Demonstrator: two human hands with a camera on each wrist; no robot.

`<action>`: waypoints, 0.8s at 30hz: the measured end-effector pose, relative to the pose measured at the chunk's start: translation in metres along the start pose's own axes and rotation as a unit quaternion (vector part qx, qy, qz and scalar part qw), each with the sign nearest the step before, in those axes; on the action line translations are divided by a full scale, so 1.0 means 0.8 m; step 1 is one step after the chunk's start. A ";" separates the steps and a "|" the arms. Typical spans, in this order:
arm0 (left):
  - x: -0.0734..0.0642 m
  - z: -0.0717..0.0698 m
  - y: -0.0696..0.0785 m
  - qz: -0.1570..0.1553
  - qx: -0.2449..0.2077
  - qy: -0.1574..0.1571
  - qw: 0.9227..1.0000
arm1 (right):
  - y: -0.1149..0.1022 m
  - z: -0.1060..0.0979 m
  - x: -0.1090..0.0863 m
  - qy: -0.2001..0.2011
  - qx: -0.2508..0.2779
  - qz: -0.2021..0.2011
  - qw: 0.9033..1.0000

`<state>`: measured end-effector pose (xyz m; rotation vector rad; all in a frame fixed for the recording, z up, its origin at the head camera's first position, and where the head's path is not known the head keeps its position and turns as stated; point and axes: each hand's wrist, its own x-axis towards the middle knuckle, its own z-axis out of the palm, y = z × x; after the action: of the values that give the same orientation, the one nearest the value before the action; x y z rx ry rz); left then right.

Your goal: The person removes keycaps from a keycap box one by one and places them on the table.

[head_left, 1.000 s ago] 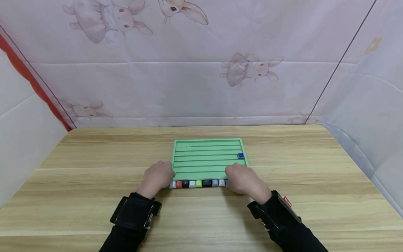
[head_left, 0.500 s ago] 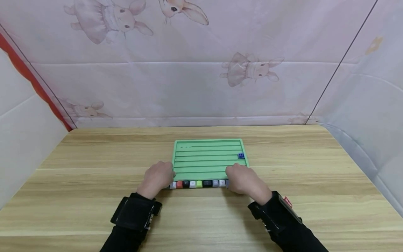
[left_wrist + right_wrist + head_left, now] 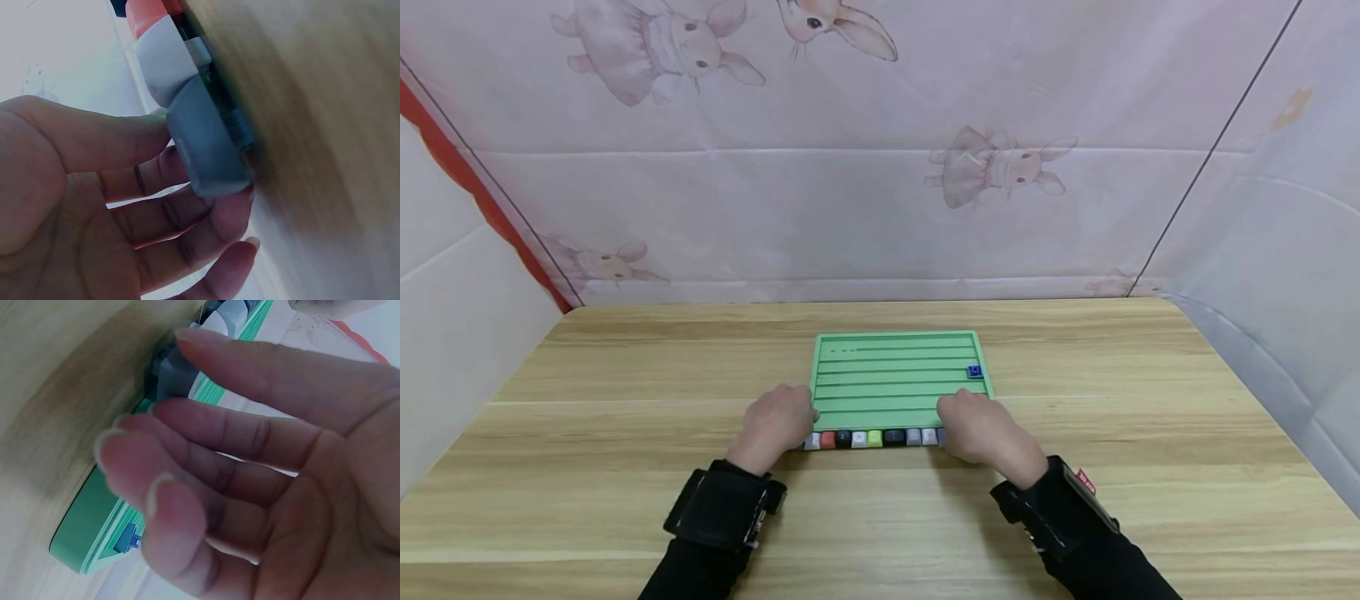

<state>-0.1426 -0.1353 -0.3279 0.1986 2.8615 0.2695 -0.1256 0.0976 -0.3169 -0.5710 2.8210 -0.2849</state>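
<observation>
A row of keycaps [image 3: 859,439], in white, red, black, lime and grey, runs along the near edge of a ridged green tray [image 3: 895,332]. At the row's left end my left hand [image 3: 775,419] pinches a dark grey keycap [image 3: 203,137], thumb on one side and fingertips on the other; a white keycap [image 3: 165,62] adjoins it. My right hand [image 3: 981,425] holds the other end, with thumb and index finger at a grey keycap [image 3: 177,375] and the remaining fingers curled beside the tray's front wall [image 3: 87,519].
One dark blue keycap [image 3: 974,372] lies inside the tray near its right side. The tray is on a wood-grain table [image 3: 625,400]. Behind the table hangs a pale curtain [image 3: 850,217] printed with rabbits.
</observation>
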 end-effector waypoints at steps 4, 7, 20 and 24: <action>0.000 0.000 0.000 0.000 -0.002 0.001 1.000 | 0.000 0.000 0.000 0.002 -0.001 0.001 1.000; 0.000 0.000 -0.001 0.000 -0.003 0.001 1.000 | 0.000 0.000 0.000 0.004 0.000 0.002 1.000; 0.000 0.000 0.000 -0.004 -0.004 -0.003 1.000 | 0.003 -0.008 -0.001 -0.008 0.004 0.004 1.000; 0.000 0.000 0.000 -0.006 -0.002 -0.005 1.000 | 0.008 -0.014 -0.002 -0.017 0.025 0.010 1.000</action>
<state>-0.1428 -0.1349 -0.3280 0.1822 2.8519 0.2709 -0.1298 0.1051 -0.3077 -0.5317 2.7769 -0.3363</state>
